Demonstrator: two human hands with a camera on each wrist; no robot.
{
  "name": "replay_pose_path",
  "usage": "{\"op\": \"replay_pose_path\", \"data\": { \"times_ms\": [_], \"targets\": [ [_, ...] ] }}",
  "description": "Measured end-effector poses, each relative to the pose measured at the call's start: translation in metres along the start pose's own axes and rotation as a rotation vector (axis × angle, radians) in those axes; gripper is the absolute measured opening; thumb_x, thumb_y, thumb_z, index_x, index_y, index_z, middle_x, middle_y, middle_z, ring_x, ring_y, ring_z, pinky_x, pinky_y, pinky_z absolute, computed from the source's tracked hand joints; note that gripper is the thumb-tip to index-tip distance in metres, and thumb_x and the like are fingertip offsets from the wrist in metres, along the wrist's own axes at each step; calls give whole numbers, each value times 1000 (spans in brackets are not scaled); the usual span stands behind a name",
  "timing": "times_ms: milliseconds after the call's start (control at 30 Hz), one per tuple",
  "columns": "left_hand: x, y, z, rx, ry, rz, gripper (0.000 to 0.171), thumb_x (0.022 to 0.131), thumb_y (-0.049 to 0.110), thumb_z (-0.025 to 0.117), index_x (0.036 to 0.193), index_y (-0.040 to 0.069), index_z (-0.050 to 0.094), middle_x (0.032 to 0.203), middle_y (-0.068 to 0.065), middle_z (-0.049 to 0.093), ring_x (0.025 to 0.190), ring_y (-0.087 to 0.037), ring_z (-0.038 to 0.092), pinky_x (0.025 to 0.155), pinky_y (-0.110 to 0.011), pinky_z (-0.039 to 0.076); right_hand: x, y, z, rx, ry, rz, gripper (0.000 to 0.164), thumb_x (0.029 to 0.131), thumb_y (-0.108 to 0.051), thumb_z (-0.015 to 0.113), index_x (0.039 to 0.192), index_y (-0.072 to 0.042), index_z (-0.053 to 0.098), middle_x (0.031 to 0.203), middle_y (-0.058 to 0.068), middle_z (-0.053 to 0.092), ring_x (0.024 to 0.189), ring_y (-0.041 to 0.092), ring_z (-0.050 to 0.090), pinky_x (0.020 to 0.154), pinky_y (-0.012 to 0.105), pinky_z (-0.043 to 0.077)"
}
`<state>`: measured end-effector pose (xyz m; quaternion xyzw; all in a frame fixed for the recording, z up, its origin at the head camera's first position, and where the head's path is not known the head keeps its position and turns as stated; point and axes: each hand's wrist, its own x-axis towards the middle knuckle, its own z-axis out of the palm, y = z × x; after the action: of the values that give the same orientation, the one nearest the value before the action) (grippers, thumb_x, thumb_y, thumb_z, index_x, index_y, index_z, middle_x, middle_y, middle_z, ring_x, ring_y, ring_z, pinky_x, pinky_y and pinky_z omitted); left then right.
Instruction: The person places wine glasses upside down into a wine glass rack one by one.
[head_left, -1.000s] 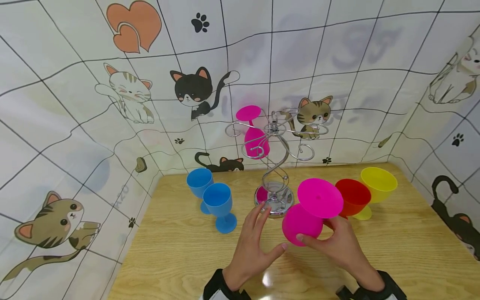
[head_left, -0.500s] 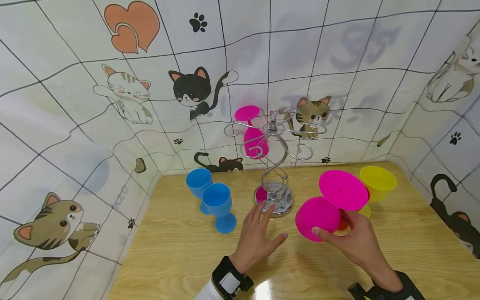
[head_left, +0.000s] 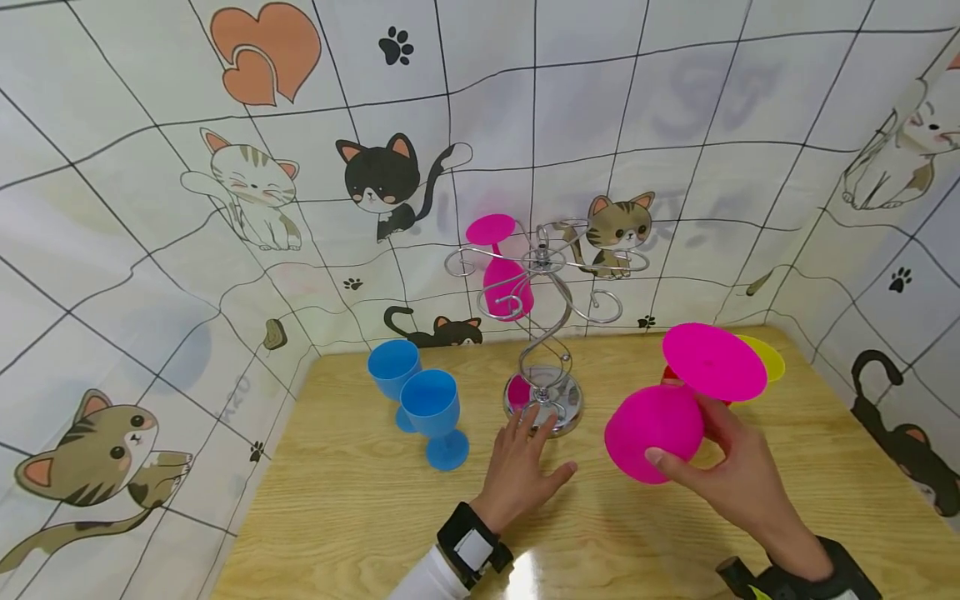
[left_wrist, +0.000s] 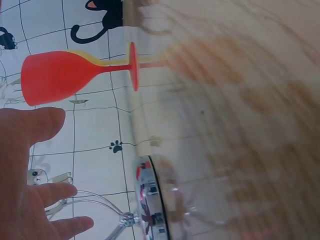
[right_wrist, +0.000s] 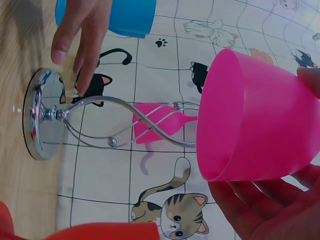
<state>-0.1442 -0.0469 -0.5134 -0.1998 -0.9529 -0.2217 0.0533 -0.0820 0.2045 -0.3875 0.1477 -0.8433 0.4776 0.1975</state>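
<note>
My right hand [head_left: 738,479] grips the bowl of a pink goblet [head_left: 652,433], held upside down with its round foot uppermost. In the right wrist view the pink goblet [right_wrist: 260,120] has its open rim facing the metal stand. My left hand [head_left: 521,475] is spread with fingers extended, holding nothing, in front of the chrome base of the wire glass rack [head_left: 551,392]. Another pink goblet [head_left: 508,287] hangs inverted from the rack's back left arm. The left wrist view shows the left fingers and thumb apart, near the rack's base [left_wrist: 150,200].
Two blue goblets [head_left: 431,408] stand upright left of the rack. A red goblet [left_wrist: 60,77] and a yellow goblet [head_left: 768,358] stand at the right, mostly behind the held goblet in the head view. A cat-patterned cloth wall encloses the wooden table [head_left: 337,517].
My right hand has moved the inverted pink goblet to the right, so it now covers most of the red goblet in the head view. My left hand stays nearly in place, still spread.
</note>
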Motion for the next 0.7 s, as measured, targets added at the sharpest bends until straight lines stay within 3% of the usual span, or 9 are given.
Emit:
{"op": "replay_pose_path", "data": {
  "times_ms": [167,467,700],
  "targets": [
    [1,-6,7,0,-12,-1,73,91,60,58,152,25,38,160,-10,32,146,-41,29,111,-65,33,12,-6,-12,-15,-38,-43,84,65,3,87,141,-10,51,124,-22,59,102,-9,60,79,6,49],
    [4,-10,15,35,-89,-39,72,92,64,52,152,27,38,161,-7,30,149,-36,27,113,-65,30,32,-12,-39,-65,-116,-12,80,69,1,85,139,-6,46,120,-24,55,103,-10,56,80,3,48],
    [5,-12,15,20,-95,-49,69,92,62,53,149,26,43,160,-7,33,149,-36,27,112,-66,30,53,-8,-63,-109,-114,13,81,71,0,84,141,-7,43,120,-21,52,101,-9,53,74,3,48]
  ]
}}
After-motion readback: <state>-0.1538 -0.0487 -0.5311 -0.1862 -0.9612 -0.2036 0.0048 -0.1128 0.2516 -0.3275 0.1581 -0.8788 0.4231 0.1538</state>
